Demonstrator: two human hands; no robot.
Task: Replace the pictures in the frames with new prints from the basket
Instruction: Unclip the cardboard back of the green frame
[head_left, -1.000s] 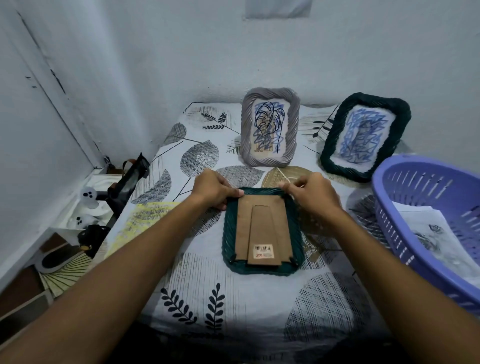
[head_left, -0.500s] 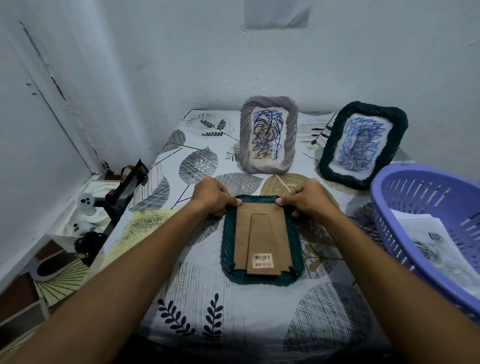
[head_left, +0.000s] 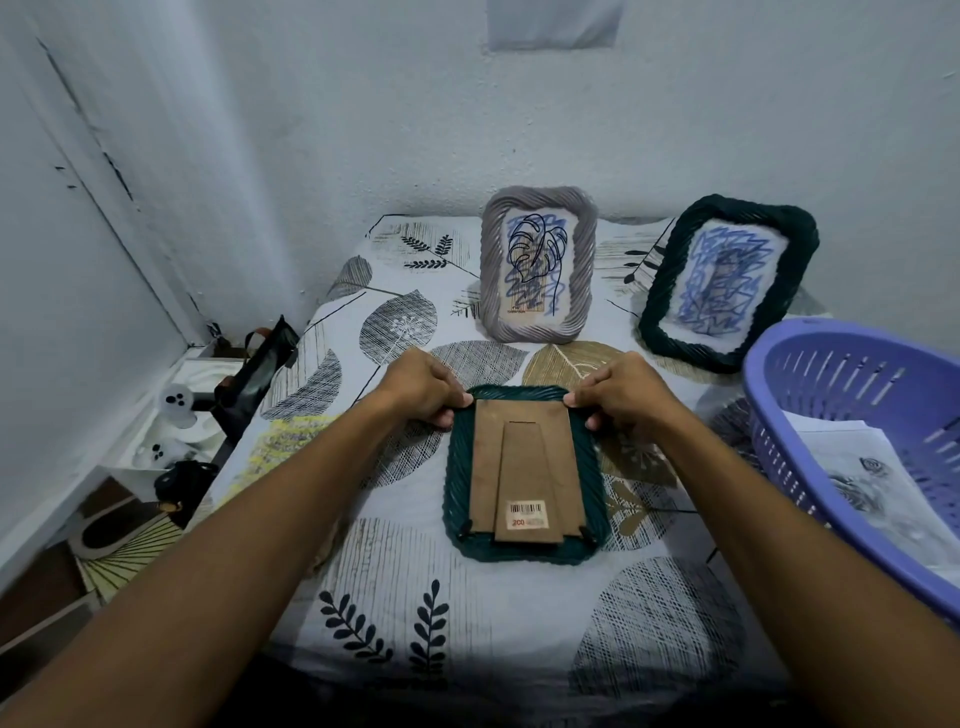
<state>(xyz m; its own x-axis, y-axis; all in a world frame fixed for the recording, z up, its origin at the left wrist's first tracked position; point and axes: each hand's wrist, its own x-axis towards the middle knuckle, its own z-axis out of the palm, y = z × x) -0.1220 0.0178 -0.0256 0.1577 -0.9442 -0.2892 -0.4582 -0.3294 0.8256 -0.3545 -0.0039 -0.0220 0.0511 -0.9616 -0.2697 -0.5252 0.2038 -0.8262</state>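
Both hands had slid outward to the face-down green frame's (head_left: 524, 473) top corners.
Left hand (head_left: 421, 387) and right hand (head_left: 621, 392) pinched its rim beside the cardboard backing (head_left: 524, 457), flat on the leaf-print cloth (head_left: 467, 613).

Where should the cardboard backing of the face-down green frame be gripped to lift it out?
Probably at the far top edge of the cardboard backing, coming from above. The face-down green frame lies flat, and two small dark tabs pin the backing's near corners, so that end looks held. The left hand and right hand pinch at the far corners, where no tabs show.
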